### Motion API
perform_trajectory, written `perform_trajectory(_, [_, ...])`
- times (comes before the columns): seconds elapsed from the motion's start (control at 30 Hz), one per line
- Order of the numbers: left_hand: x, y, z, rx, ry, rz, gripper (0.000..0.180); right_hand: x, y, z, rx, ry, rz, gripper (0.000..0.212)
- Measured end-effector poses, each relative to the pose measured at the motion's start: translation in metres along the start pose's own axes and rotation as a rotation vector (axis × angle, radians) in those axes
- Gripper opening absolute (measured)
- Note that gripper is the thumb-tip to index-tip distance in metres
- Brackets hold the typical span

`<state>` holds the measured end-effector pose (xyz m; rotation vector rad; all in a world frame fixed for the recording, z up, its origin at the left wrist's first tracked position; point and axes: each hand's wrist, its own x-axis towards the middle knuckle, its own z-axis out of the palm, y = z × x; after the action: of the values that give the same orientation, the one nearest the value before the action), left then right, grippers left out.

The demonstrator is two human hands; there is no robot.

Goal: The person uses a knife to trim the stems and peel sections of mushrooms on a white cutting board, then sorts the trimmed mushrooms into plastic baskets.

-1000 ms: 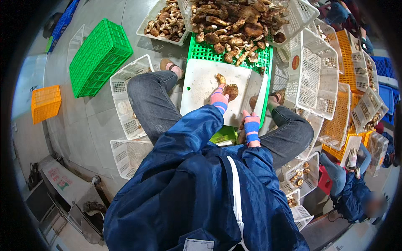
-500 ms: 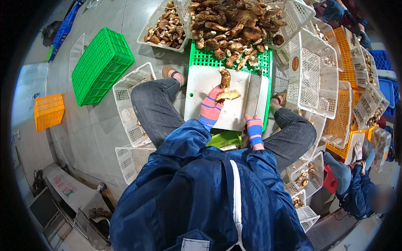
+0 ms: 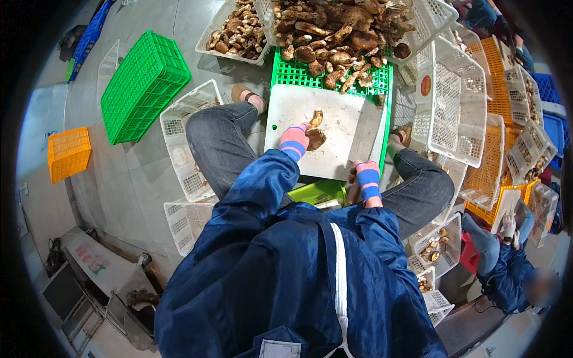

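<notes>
A white cutting board (image 3: 325,167) lies before me on a green crate. Over its middle my left hand (image 3: 294,142), in a pink and blue striped glove, has its fingers closed on a mushroom (image 3: 316,140). The brown cap is toward me and the paler stem points away. My right hand (image 3: 366,178), gloved alike, grips the handle of a cleaver (image 3: 365,134) at the board's near right. Its broad grey blade points away from me along the right side of the board, apart from the mushroom.
Beyond the board a large heap of brown mushrooms (image 3: 334,36) spills from a white basket onto the green crate (image 3: 292,71). More mushrooms fill a white basket (image 3: 262,58) at far left. Stacked white baskets (image 3: 456,107) stand at right; another person (image 3: 507,262) sits at lower right.
My left hand has turned the mushroom, lowering it toward the board so its brown cap shows instead of the pale side. The cleaver stays in my right hand, its blade more visible.
</notes>
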<state>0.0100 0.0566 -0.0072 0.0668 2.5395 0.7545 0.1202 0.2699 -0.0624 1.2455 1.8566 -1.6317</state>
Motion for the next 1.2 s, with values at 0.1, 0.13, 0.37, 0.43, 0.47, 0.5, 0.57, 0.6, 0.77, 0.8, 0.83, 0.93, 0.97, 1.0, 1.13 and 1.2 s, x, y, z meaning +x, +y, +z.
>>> perform_trajectory(0.1, [0.003, -0.031, 0.014, -0.305, -0.090, -0.118, 0.045, -0.061, -0.066, 0.012, -0.044, 0.046, 0.075, 0.015])
perform_trajectory(0.13, [0.005, -0.032, 0.025, -0.503, -0.096, -0.145, 0.046, -0.070, -0.071, 0.009, -0.056, 0.063, -0.005, 0.017])
perform_trajectory(0.37, [0.001, -0.009, 0.051, -0.702, 0.072, -0.187, 0.045, -0.116, -0.089, 0.010, -0.810, 0.137, -0.519, 0.035])
perform_trajectory(0.43, [0.009, -0.003, 0.052, -0.818, 0.144, -0.130, 0.044, -0.122, -0.094, 0.012, -0.745, 0.131, -0.496, 0.035])
perform_trajectory(0.47, [0.014, -0.002, 0.053, -0.840, 0.176, -0.145, 0.044, -0.125, -0.098, 0.013, -0.745, 0.128, -0.495, 0.035])
perform_trajectory(0.5, [0.018, -0.002, 0.053, -0.839, 0.178, -0.149, 0.044, -0.129, -0.102, 0.014, -0.776, 0.119, -0.477, 0.034])
perform_trajectory(0.57, [0.025, -0.002, 0.051, -0.685, 0.341, -0.158, 0.041, -0.133, -0.104, 0.015, -0.808, 0.106, -0.460, 0.033])
perform_trajectory(0.6, [0.027, 0.003, 0.042, -0.720, 0.298, -0.163, 0.041, -0.133, -0.104, 0.014, -0.857, 0.101, -0.453, 0.033])
perform_trajectory(0.77, [0.030, 0.012, 0.038, -0.655, 0.251, -0.208, 0.045, -0.140, -0.098, 0.012, -0.925, 0.089, -0.570, 0.034])
perform_trajectory(0.8, [0.031, 0.013, 0.037, -0.629, 0.260, -0.202, 0.044, -0.146, -0.106, 0.012, -0.962, 0.040, -0.405, 0.033])
perform_trajectory(0.83, [0.033, 0.010, 0.041, -0.658, 0.241, -0.215, 0.046, -0.146, -0.105, 0.012, -0.964, 0.039, -0.404, 0.033])
perform_trajectory(0.93, [0.036, 0.012, 0.040, -0.624, 0.200, -0.255, 0.047, -0.140, -0.098, 0.010, -0.940, 0.011, -0.389, 0.033])
perform_trajectory(0.97, [0.037, 0.009, 0.041, -0.662, 0.206, -0.237, 0.048, -0.140, -0.098, 0.011, -0.942, 0.008, -0.392, 0.033])
perform_trajectory(1.0, [0.037, 0.006, 0.041, -0.700, 0.213, -0.218, 0.049, -0.141, -0.098, 0.012, -0.936, 0.013, -0.410, 0.033])
perform_trajectory(1.13, [0.026, 0.025, 0.022, -0.545, 0.208, -0.249, 0.054, -0.133, -0.099, 0.016, -0.977, -0.031, -0.355, 0.035])
perform_trajectory(1.2, [0.029, 0.017, 0.028, -0.527, 0.226, -0.252, 0.054, -0.133, -0.101, 0.022, -0.990, -0.031, -0.380, 0.033])
